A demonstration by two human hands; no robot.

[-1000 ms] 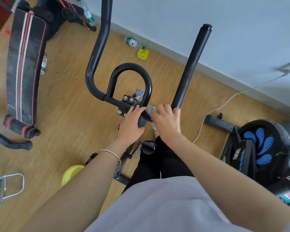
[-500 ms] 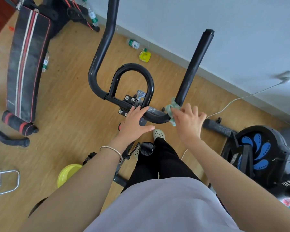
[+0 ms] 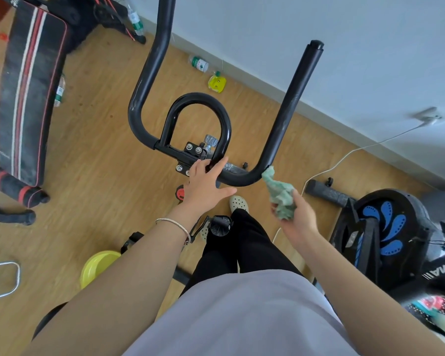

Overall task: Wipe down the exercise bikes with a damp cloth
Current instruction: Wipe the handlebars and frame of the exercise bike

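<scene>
Since the earlier frames the right hand [image 3: 297, 214] has slid off the crossbar, worked past the right-hand bend and drawn back toward the body, so the green cloth [image 3: 279, 192] now hangs bunched in its closed fingers with only its upper tip touching the lower curve of the handlebar [image 3: 244, 177]. Steadying the bike, the left hand [image 3: 206, 185] lies flat and loosely spread over the middle of the bar, beside the bolted clamp [image 3: 190, 154]. Judging by this, the crossbar and right bend have had their pass; both upright grips, the inner loop [image 3: 199, 98] and everything below look not yet wiped, and the second machine with the blue-patterned flywheel cover [image 3: 388, 224] at the right stands untouched. A yellow basin [image 3: 98, 265] sits on the floor by the left forearm.
</scene>
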